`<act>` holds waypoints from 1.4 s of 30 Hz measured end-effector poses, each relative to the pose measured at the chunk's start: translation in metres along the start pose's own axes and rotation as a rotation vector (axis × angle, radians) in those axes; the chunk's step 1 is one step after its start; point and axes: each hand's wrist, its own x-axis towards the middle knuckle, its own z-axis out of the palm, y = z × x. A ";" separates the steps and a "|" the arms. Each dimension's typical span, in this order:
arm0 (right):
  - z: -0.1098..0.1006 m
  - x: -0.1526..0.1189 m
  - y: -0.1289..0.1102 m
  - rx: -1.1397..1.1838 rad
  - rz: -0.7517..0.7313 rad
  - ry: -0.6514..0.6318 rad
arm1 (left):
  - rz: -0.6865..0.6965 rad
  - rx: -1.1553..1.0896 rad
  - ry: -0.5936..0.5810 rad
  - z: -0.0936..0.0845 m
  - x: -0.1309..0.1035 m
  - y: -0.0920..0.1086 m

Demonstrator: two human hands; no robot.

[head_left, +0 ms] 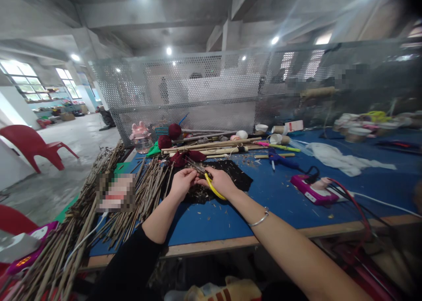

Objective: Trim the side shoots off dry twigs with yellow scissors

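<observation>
My right hand (220,182) is closed on yellow-handled scissors (214,189), whose metal blades point up and left toward dark red cloth (187,157). Close beside it, my left hand (182,182) has its fingers pinched together near the blades; what they hold is too small to make out. Both hands are above a black cloth (237,175) strewn with small chips. Many thin brown sticks (145,195) lie just left of my left hand.
A blue table (277,204) carries long sticks, dark red balls (174,131) and a pink jar (140,138) at the back. At right are a magenta power strip (313,191) with cables and white cloth (346,156). A perforated metal screen (132,90) stands behind.
</observation>
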 end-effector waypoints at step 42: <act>0.002 -0.002 -0.003 0.054 -0.008 0.005 | -0.027 0.001 0.030 -0.005 0.003 0.000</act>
